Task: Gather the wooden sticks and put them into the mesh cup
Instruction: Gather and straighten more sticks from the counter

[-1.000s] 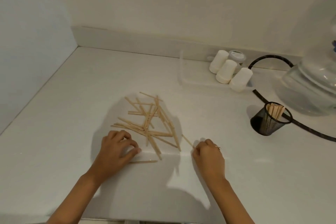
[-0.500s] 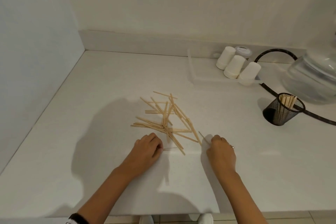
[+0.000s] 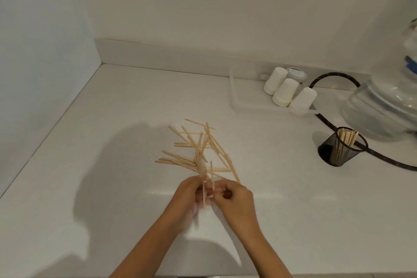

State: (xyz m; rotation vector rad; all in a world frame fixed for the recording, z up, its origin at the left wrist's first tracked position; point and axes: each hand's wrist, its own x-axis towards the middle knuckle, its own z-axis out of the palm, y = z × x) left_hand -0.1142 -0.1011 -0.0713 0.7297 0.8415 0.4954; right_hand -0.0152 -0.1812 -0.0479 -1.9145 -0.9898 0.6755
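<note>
A loose pile of thin wooden sticks (image 3: 198, 149) lies crossed on the white counter (image 3: 112, 142). Just in front of it my two hands meet above the counter. My left hand (image 3: 188, 198) holds a stick upright, and my right hand (image 3: 234, 201) pinches a second upright stick beside it. The black mesh cup (image 3: 340, 150) stands far to the right with several sticks leaning inside it. Both hands are well left of the cup.
Three upturned white paper cups (image 3: 288, 92) rest on a clear tray (image 3: 237, 101) at the back. A black cable (image 3: 327, 122) curves past the mesh cup. A large clear water bottle (image 3: 383, 106) sits at the right edge. Walls close the left and back.
Each hand lifted a stick off the counter, and the hands came together in front of the pile. The camera view shifted left, so everything now sits further right in frame.
</note>
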